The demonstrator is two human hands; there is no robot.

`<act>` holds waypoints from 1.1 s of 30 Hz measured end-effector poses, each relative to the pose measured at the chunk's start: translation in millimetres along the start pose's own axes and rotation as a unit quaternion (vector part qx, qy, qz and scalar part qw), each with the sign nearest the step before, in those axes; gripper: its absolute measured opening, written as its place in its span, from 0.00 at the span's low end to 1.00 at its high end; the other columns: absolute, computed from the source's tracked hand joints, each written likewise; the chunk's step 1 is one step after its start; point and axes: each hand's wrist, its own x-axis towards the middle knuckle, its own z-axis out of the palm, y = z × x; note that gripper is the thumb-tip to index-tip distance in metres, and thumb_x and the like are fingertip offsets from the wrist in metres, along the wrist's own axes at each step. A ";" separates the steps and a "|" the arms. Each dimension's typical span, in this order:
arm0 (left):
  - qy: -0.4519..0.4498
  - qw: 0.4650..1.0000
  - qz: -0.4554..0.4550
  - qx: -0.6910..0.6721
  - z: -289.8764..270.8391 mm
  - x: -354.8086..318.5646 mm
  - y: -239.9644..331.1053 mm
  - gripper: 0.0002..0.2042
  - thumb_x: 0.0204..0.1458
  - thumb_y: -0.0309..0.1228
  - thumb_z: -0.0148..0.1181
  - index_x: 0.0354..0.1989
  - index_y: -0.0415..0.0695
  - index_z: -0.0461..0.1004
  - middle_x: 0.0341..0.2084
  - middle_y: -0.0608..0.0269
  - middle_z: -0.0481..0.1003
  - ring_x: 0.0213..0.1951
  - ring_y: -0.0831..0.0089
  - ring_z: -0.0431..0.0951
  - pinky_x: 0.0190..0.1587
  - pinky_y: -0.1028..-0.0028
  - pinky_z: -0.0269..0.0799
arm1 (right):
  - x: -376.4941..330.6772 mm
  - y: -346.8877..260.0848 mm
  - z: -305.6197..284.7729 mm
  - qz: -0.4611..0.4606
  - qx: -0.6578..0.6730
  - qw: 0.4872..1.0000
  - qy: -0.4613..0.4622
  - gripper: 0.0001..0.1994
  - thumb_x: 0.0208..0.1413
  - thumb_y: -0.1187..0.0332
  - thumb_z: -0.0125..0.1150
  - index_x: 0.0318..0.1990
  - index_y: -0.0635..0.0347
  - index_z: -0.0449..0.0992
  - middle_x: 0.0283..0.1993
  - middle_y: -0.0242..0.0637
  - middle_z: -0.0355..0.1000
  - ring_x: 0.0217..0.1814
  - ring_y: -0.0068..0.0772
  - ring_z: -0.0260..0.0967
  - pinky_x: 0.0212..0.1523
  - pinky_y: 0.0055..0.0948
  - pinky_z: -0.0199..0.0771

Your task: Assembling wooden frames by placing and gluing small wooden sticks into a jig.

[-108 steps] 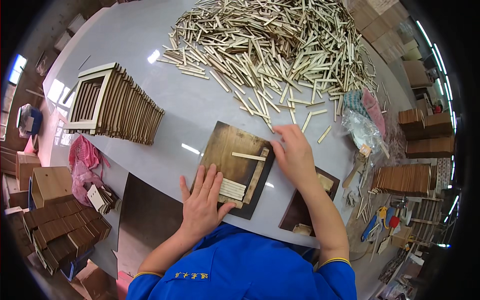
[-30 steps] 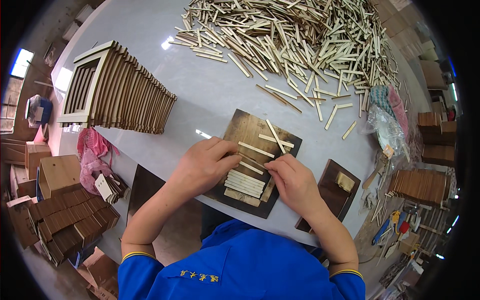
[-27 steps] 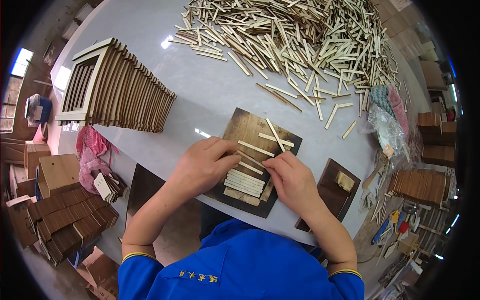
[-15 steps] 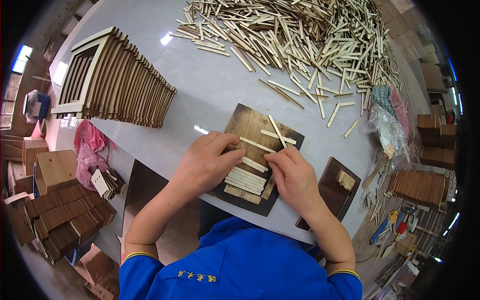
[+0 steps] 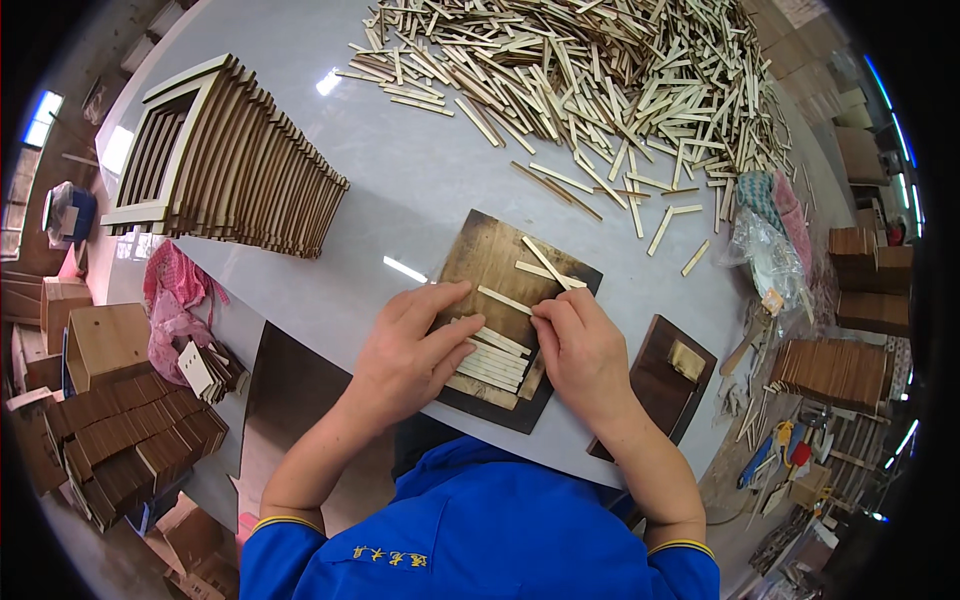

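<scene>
A square dark wooden board [image 5: 485, 240] lies before me on the grey table, with several pale wooden strips [image 5: 490, 368] set side by side on its lower part. My left hand [image 5: 408, 345] rests at their left ends, its thumb against the upper strips and its index finger spread away from it. Above that row lies a single wooden strip [image 5: 504, 300]. My right hand [image 5: 585, 345] pinches its right end, with the fingers closed. Two more strips cross near the board's upper right, by the right knuckles.
Loose strips form a big pile [image 5: 600, 90] at the far side. A stack of wooden frames [image 5: 235, 160] stands at the far left. To my right lies a dark board with a small block [image 5: 687, 361]. A plastic bag [image 5: 765, 250] and a pink cloth [image 5: 180, 290] lie farther out.
My left thumb and index finger have spread wider apart. A strip under the left thumb now sits closer to the row. The right hand has hardly moved.
</scene>
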 end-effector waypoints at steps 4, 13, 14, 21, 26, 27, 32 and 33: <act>0.001 0.997 -0.066 0.034 5.2 -17.6 16.3 0.24 0.54 0.34 0.71 0.60 0.42 0.79 0.69 0.49 0.70 0.69 0.50 0.70 0.69 0.47 0.63 | -2.2 -2.5 -0.6 -0.005 0.012 1.000 -0.017 0.07 0.55 0.79 0.68 0.41 0.60 0.80 0.39 0.33 0.72 0.31 0.34 0.70 0.32 0.29 0.72; -0.055 0.985 -0.135 0.095 18.6 -34.8 34.8 0.40 0.59 0.53 0.64 0.73 0.38 0.64 0.77 0.46 0.59 0.79 0.47 0.53 0.77 0.40 0.35 | -6.4 -8.9 -3.8 -0.004 0.050 0.999 -0.021 0.08 0.56 0.78 0.67 0.43 0.60 0.81 0.38 0.34 0.71 0.31 0.36 0.71 0.32 0.30 0.73; -0.064 0.983 -0.135 0.102 19.3 -35.2 33.9 0.42 0.60 0.56 0.62 0.75 0.37 0.62 0.78 0.46 0.58 0.80 0.47 0.52 0.78 0.42 0.30 | -7.8 -9.3 -4.0 0.002 0.051 0.999 -0.018 0.08 0.56 0.78 0.67 0.43 0.60 0.81 0.38 0.34 0.71 0.31 0.36 0.71 0.32 0.30 0.73; -0.081 0.979 -0.110 0.148 20.6 -37.7 33.7 0.47 0.60 0.64 0.56 0.76 0.36 0.59 0.78 0.46 0.57 0.81 0.48 0.50 0.78 0.43 0.24 | -27.8 -12.9 -15.2 0.063 0.103 0.992 -0.022 0.09 0.57 0.79 0.67 0.45 0.61 0.81 0.40 0.34 0.72 0.30 0.34 0.70 0.31 0.28 0.71; -0.081 0.981 -0.098 0.148 21.4 -35.9 33.2 0.49 0.59 0.66 0.54 0.77 0.35 0.58 0.77 0.45 0.58 0.80 0.49 0.50 0.78 0.42 0.21 | -45.1 -8.8 -24.4 0.117 0.137 0.983 -0.026 0.09 0.58 0.80 0.66 0.45 0.63 0.82 0.40 0.34 0.73 0.30 0.31 0.67 0.31 0.25 0.68; -0.078 0.982 -0.094 0.147 21.4 -35.4 33.0 0.49 0.59 0.66 0.54 0.76 0.34 0.58 0.77 0.45 0.58 0.80 0.49 0.51 0.78 0.42 0.21 | -47.5 -8.5 -26.1 0.126 0.144 0.981 -0.027 0.09 0.58 0.80 0.66 0.45 0.63 0.82 0.39 0.34 0.74 0.30 0.29 0.66 0.30 0.24 0.67; -0.076 0.982 -0.085 0.149 21.0 -38.6 32.5 0.50 0.59 0.67 0.53 0.76 0.34 0.59 0.77 0.45 0.58 0.80 0.50 0.52 0.78 0.41 0.22 | -51.5 -19.7 -46.3 0.151 0.222 0.960 -0.083 0.10 0.57 0.81 0.66 0.47 0.64 0.83 0.39 0.35 0.75 0.30 0.26 0.65 0.31 0.24 0.67; -0.076 0.982 -0.086 0.153 21.3 -39.5 31.5 0.50 0.59 0.68 0.53 0.77 0.35 0.58 0.77 0.46 0.58 0.80 0.51 0.51 0.78 0.42 0.22 | -51.5 -24.7 -54.5 0.152 0.255 0.949 -0.111 0.11 0.58 0.81 0.66 0.47 0.63 0.83 0.40 0.35 0.75 0.31 0.27 0.66 0.32 0.25 0.68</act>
